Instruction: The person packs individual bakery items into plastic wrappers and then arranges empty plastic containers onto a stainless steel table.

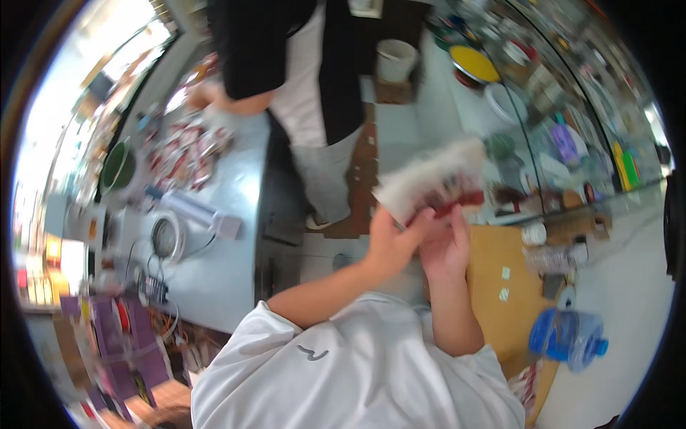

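A blurred white-and-red packet (445, 171) is held up in front of me between both hands. My left hand (394, 236) grips its lower left edge, with the thumb laid across the front. The fingers of my right hand (447, 241) close on its lower edge at the right. Motion blur hides the print, and I cannot tell what is inside. To the left, a pile of small white-and-red packets (185, 153) lies on a metal-topped table (236, 182), apart from my hands.
Across from me stands a person in black (246, 48), one hand (201, 96) near the pile. A long corded device (187, 206) and a white round appliance (166, 236) occupy the table. Rightward are cluttered glass shelving (536, 177), a cardboard sheet (493, 289) and a blue water jug (568, 338).
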Demonstrator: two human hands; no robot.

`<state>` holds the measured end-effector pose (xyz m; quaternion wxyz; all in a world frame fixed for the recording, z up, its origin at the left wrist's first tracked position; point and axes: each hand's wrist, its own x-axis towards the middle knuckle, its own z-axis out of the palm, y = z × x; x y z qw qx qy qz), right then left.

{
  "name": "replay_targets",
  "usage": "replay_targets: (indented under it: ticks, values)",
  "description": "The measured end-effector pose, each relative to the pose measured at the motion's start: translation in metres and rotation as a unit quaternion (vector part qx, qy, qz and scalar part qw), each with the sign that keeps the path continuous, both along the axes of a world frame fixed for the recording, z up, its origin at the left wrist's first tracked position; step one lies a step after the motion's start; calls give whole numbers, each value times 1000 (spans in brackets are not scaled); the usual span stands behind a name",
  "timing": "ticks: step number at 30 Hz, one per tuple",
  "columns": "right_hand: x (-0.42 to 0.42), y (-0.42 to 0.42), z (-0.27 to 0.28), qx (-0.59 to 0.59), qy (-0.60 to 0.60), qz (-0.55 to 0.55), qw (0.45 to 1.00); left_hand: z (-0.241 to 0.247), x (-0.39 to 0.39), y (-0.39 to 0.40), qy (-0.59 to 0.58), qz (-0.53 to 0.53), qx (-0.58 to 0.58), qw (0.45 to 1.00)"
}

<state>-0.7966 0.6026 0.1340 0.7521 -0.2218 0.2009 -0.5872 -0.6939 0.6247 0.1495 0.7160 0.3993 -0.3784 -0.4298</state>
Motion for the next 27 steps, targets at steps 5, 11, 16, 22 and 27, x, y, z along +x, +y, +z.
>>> replay_targets:
  ticks: [5,11,16,22,27]
  values:
    - [-13,-69,3,8,53,-116,992,-11,9,-99,95,-160,33,982]
    - [-50,-133,-29,124,30,-218,967,-29,-44,-193,281,-239,178,912]
    - [-96,-199,-58,163,3,-255,953,-50,-103,-265,206,-254,210,921]
    - [-147,-214,-160,108,454,-204,860,-116,-98,-362,120,-196,259,938]
    - [-206,-169,-223,-155,833,-103,521,-211,-8,-443,104,-144,350,920]
